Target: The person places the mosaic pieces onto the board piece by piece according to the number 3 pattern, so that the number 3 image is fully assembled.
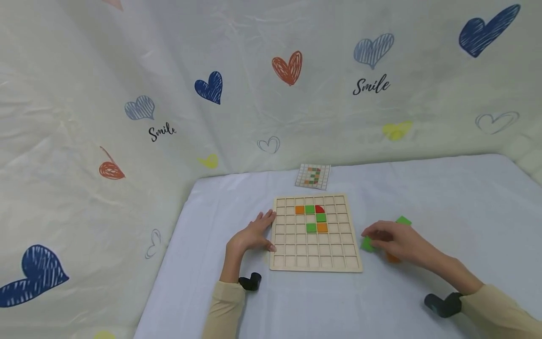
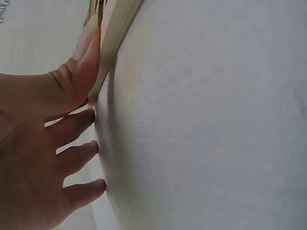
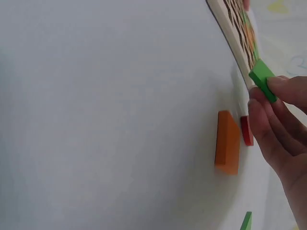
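Board (image 1: 315, 260): pale wood colour, patterned with square grid. Tiles (image 1: 321, 217): row nearest 12 o'clock coloured orange, green, red; second, green; third, green, orange. Card (image 1: 313, 176) at 12 o'clock from board: same colours printed over grid. Toward 3 o'clock: held block (image 3: 260, 74), coloured green; loose green block (image 1: 404, 220); orange block (image 3: 226, 143); red block (image 3: 247, 132). Backdrop (image 1: 237, 132): off-white, printed with blue, rust-red, yellow hearts, black lettering. Cloth (image 1: 322, 306): plain white.

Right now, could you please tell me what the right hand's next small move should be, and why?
Probably carry the green tile in the right hand to the board and set it directly below its lower orange tile. The tile is pinched, that square is bare, the card seems to show green there, and the left hand rests against the board's edge.
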Motion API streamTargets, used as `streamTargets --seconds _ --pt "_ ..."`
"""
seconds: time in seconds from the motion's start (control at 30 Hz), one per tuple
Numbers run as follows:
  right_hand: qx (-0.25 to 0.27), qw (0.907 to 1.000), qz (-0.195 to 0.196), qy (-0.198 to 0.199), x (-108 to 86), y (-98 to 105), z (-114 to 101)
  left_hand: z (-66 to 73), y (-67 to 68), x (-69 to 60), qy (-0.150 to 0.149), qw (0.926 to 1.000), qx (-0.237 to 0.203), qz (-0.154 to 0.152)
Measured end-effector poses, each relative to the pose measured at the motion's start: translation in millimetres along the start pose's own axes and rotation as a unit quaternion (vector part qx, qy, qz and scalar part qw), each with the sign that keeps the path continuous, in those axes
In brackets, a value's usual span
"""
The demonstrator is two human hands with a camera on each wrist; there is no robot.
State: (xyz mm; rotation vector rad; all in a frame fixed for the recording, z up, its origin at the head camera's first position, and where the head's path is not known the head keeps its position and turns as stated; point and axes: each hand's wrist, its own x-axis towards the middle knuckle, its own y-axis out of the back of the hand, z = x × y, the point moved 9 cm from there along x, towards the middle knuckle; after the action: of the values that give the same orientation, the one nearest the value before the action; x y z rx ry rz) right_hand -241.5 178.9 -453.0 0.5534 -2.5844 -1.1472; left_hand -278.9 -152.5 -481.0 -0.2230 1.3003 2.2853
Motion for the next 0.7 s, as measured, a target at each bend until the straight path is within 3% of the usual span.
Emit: streamTargets --seconds 0.13,0.53,0.7 --pt "0.025 0.9996 -0.006 -0.014 6.6 -4.1 -3.4 0.0 0.0 0.0 0.001 1.0 0.004 -0.001" --pt "0.084 0.9958 -0.035 -0.007 27.8 -24.4 -17.1 3.0 0.8 -1.9 -0.003 1.0 -0.003 -0.007" --pt "0.083 0.9956 -0.042 -0.015 35.4 -32.9 -19.9 1.5 0.9 -1.0 -0.002 1.0 -0.003 -0.005"
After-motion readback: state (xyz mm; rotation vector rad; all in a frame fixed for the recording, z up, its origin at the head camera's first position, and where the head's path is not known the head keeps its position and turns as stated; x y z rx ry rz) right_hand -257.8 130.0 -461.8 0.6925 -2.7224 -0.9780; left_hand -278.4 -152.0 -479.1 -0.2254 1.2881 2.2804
